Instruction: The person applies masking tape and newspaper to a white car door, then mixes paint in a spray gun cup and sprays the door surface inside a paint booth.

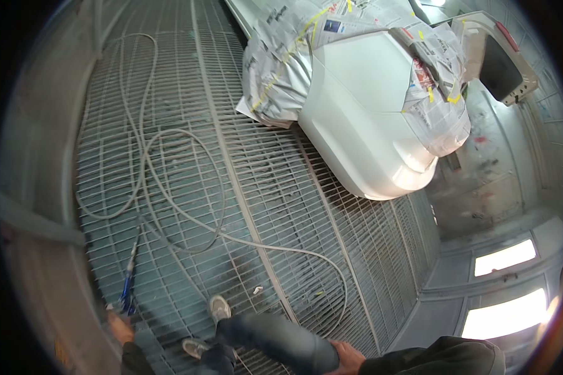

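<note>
My left hand (pixel 120 328) reaches down at the lower left, right beside a blue hand-held air tool (pixel 127 294). A thin hose runs up from the tool's end. Something small and whitish shows by my fingertips; whether my fingers close on the tool cannot be made out. My right hand (pixel 347 357) lies on my bent leg (pixel 281 340) near the knee, thumb and fingers laid over the jeans, holding nothing. A pale hose (pixel 216 147) lies in wide loops across the grated floor (pixel 187 187).
A white car body (pixel 350 125) stands at the upper right, partly masked with newspaper (pixel 275 81), plastic and yellow tape. Its raised rear door (pixel 500 62) juts out behind. A wall (pixel 44 150) runs along the left. Bright light panels (pixel 505 315) sit at the lower right.
</note>
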A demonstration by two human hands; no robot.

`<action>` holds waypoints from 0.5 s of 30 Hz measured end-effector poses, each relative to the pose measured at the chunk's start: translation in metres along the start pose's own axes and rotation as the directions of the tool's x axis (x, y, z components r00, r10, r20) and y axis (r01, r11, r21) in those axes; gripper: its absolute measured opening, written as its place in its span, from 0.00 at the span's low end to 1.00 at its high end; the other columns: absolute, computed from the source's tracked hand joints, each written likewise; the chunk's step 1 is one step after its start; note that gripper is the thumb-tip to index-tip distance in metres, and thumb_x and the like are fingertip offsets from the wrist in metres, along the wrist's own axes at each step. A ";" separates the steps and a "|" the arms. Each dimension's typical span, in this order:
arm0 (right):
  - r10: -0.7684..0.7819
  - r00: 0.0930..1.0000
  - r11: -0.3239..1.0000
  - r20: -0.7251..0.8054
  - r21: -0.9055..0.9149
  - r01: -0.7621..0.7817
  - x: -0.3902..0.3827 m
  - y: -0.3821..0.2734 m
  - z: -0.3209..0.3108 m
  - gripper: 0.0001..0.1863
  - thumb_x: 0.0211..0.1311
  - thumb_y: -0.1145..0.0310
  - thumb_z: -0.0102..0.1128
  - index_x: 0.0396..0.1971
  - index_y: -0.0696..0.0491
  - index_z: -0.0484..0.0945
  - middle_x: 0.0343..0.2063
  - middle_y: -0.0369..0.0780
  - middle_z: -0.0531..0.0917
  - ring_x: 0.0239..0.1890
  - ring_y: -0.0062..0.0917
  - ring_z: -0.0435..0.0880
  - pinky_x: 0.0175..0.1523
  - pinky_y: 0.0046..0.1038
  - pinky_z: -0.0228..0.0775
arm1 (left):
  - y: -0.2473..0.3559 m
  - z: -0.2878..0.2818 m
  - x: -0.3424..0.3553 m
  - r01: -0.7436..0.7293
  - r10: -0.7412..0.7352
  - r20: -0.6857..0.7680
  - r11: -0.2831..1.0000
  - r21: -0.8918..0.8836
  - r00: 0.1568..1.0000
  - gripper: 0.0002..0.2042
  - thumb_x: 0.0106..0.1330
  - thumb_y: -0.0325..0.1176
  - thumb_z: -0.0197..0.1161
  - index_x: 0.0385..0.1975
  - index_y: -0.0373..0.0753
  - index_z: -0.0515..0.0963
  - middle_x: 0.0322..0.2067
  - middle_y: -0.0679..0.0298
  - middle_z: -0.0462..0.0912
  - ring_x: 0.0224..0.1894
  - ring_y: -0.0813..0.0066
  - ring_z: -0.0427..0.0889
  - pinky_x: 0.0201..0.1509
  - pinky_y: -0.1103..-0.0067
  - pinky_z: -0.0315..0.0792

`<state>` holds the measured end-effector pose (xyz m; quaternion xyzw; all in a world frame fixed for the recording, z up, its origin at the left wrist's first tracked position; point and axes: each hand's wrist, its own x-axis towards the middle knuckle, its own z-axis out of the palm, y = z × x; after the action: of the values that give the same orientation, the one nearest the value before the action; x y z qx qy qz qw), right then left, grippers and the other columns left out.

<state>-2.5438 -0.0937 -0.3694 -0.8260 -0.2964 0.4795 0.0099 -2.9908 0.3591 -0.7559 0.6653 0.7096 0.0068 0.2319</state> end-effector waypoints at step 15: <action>0.390 0.899 0.919 -0.197 0.148 -0.366 0.024 -0.135 0.042 0.57 0.33 0.45 0.77 0.66 0.50 0.60 0.59 0.54 0.69 0.65 0.52 0.63 0.63 0.49 0.63 | -0.110 0.165 0.176 -0.254 0.178 0.266 0.923 0.288 0.947 0.18 0.51 0.41 0.70 0.30 0.31 0.75 0.31 0.46 0.78 0.35 0.42 0.79 0.39 0.58 0.72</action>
<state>-2.6331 0.0179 -0.3706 -0.9144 -0.1009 0.3920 -0.0062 -3.0396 0.4638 -0.9946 0.7645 0.5907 -0.1610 0.2017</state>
